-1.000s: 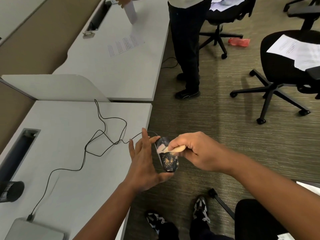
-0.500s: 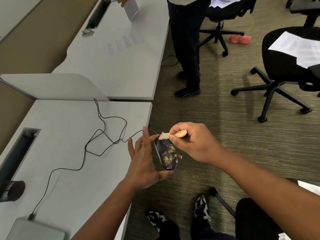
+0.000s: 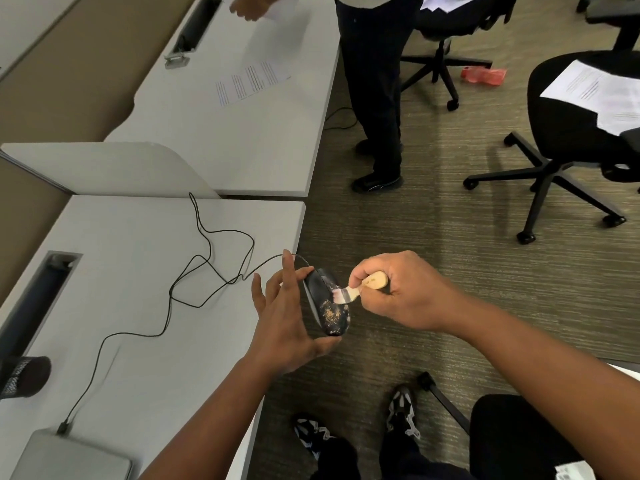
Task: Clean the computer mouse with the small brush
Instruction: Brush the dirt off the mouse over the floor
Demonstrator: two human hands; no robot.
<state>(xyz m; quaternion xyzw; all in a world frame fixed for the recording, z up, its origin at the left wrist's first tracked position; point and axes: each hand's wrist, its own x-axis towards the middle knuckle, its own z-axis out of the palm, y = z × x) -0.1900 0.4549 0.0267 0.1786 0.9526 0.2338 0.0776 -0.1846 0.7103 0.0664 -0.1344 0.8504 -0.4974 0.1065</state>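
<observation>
Head view: left hand (image 3: 284, 323) props the computer mouse (image 3: 327, 306) between thumb and fingertips, off the table (image 3: 138, 306) edge over the carpet, likely so the tan crumbs on its back fall clear. Right hand (image 3: 398, 292) pinches the small brush (image 3: 360, 289), bristles touching the mouse. No containers show contents.

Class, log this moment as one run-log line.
left hand: holds mouse | right hand: grips brush | bristles on mouse top | tan debris remains
</observation>
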